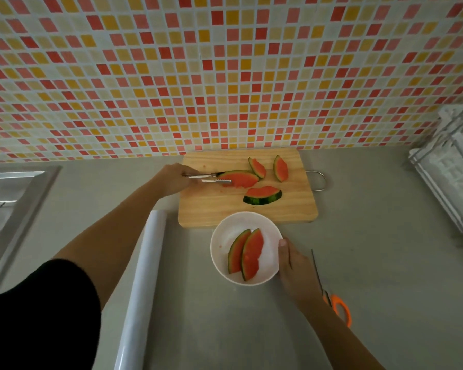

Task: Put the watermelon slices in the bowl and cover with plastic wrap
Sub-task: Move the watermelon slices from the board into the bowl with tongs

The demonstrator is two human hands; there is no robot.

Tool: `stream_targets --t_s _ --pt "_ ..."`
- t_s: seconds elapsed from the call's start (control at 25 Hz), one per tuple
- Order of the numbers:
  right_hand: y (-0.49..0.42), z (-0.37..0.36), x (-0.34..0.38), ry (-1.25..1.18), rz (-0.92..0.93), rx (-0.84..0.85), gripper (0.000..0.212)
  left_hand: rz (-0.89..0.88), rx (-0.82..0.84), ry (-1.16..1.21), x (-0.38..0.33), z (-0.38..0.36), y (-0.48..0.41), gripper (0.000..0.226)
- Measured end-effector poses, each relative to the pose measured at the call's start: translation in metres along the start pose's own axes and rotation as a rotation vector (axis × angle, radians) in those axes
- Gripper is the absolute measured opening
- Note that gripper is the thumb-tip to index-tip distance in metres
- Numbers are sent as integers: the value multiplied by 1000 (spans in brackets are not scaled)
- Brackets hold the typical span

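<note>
My left hand (173, 180) grips metal tongs (206, 178), whose serrated tips close on a watermelon slice (242, 178) lying on the wooden cutting board (211, 209). Three more slices lie on the board: two small ones (257, 167) (281, 169) at the back and one (262, 195) nearer the front. A white bowl (225, 236) stands on the counter in front of the board and holds two slices (247, 253). My right hand (292, 265) holds the bowl's right rim, thumb on the edge. A roll of plastic wrap (142, 276) lies to the left of the bowl.
Orange-handled scissors (332, 300) lie right of my right hand. A white wire dish rack (449, 169) stands at the far right. A steel sink (8, 204) sits at the left. The tiled wall rises right behind the board.
</note>
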State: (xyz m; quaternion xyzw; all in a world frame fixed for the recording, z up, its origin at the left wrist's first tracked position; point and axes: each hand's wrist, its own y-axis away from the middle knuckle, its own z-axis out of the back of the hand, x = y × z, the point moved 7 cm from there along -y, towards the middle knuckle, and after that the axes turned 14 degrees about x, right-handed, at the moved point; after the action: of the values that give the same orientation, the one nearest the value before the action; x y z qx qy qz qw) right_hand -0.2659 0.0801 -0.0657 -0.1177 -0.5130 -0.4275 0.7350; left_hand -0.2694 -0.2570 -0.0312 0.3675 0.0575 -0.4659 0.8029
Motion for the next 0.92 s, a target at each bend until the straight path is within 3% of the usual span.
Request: stream_targets --t_s 0.24,0.48,0.6,0.8,0.92 --pt "0 0 0 -20 11 -19 34 -91 -110 -8 8 -5 24 36" --pt "0 0 1 2 -18 -9 28 -153 -60 -32 -6 -28 12 39" --pt "0 -1 0 -2 -23 -3 30 -229 -197 -80 -11 -32 22 38" --pt "-1 -1 0 -1 10 -1 35 -529 -589 -425 -40 -41 67 42" --pt "-1 -2 0 10 6 12 32 -623 -732 -581 -48 -47 82 49"
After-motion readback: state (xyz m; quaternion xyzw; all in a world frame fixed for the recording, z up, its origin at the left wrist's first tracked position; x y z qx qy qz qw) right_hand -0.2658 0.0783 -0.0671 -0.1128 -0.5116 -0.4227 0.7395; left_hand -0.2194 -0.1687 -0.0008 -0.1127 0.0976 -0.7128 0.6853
